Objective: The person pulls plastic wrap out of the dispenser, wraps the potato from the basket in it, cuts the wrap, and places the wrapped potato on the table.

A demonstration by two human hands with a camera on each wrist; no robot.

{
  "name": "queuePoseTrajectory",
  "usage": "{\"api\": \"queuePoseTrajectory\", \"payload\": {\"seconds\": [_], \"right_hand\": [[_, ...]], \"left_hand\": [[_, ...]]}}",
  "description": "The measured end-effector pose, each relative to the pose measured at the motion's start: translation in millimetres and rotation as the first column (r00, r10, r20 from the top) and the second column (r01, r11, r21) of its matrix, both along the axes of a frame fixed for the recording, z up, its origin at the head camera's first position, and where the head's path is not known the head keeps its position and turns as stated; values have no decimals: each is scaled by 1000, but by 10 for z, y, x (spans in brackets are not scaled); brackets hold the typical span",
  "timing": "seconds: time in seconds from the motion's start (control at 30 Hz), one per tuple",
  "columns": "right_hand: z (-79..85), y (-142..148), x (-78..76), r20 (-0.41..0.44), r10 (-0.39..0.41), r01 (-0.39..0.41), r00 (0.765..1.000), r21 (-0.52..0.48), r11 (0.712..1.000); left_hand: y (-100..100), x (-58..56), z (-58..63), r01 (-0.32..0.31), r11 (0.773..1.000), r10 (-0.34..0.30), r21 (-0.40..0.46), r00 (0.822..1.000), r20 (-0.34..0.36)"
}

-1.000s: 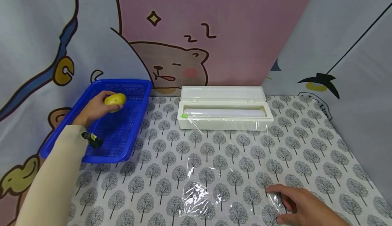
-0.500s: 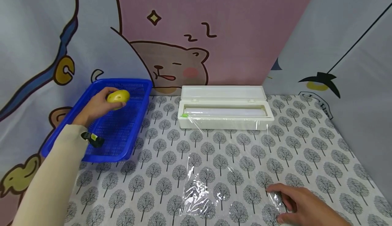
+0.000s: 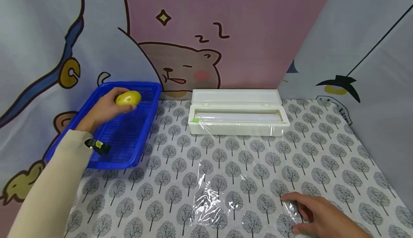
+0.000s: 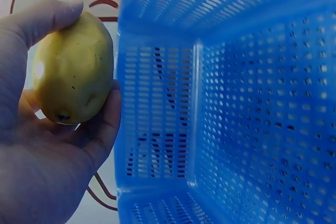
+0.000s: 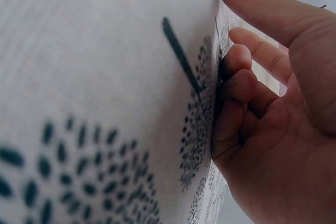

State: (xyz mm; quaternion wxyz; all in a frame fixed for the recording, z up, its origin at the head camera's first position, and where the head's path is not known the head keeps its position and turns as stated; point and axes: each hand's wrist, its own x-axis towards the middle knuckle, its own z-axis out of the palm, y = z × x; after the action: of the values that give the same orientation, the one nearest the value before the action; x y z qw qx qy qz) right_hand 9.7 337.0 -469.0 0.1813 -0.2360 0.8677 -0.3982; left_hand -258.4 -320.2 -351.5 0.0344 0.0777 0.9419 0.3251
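Over the blue basket [image 3: 117,137], my left hand [image 3: 104,109] grips a yellow potato [image 3: 129,98]. The left wrist view has the potato [image 4: 76,69] between thumb and curled fingers, with small dark specks and dimples on its skin, beside the basket's slotted wall [image 4: 157,114]. My right hand [image 3: 317,214] rests on the patterned cloth at the right edge of a sheet of cling film [image 3: 206,204], thumb and index finger apart. Its other fingers are loosely bent, fingertips right at the cloth in the right wrist view [image 5: 273,124]. Film glints between thumb and index finger.
A white cling film box [image 3: 238,129] stands at the back with its lid raised and a roll [image 3: 238,117] inside. A green slider [image 3: 195,120] sits at its left end. Film runs from the box toward the front. Printed curtains [image 3: 251,33] stand behind the table.
My left hand has carried the potato a little to the right and up over the basket. My right hand stays in the same place by the film.
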Motion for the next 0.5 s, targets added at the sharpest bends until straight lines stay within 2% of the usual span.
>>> {"api": "queuePoseTrajectory", "payload": {"seconds": [0.5], "right_hand": [[25,-5,4,31,-16,15,999,15,1000]], "left_hand": [[336,78,221,68,998,-68,15,998,5]]}}
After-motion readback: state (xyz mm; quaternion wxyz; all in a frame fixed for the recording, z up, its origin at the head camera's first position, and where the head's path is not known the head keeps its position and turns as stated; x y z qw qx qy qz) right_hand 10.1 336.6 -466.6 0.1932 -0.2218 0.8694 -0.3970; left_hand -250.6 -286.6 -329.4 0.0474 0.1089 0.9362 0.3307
